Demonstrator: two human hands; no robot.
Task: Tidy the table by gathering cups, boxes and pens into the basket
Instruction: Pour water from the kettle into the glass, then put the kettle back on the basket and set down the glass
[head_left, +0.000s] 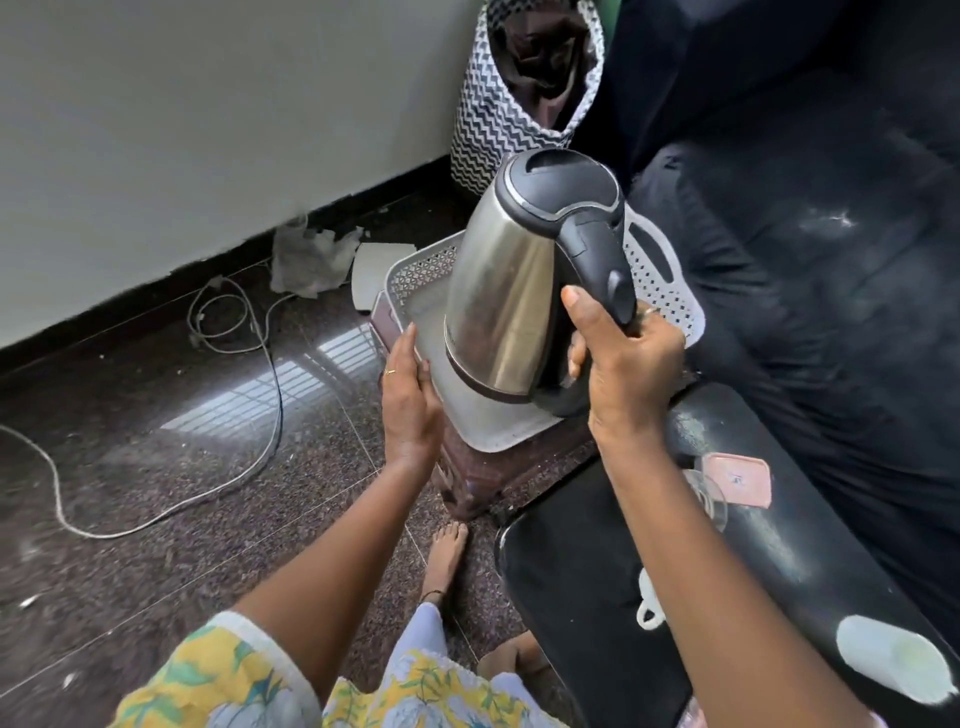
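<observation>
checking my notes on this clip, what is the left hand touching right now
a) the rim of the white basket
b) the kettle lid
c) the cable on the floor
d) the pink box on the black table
a: the left hand lies with straight fingers against the near-left rim of the white basket, while the right hand grips the kettle by its handle above the basket.

The kettle (498, 291) is being held over the basket (415, 270); the basket is being supported by a stool (467, 488).
</observation>
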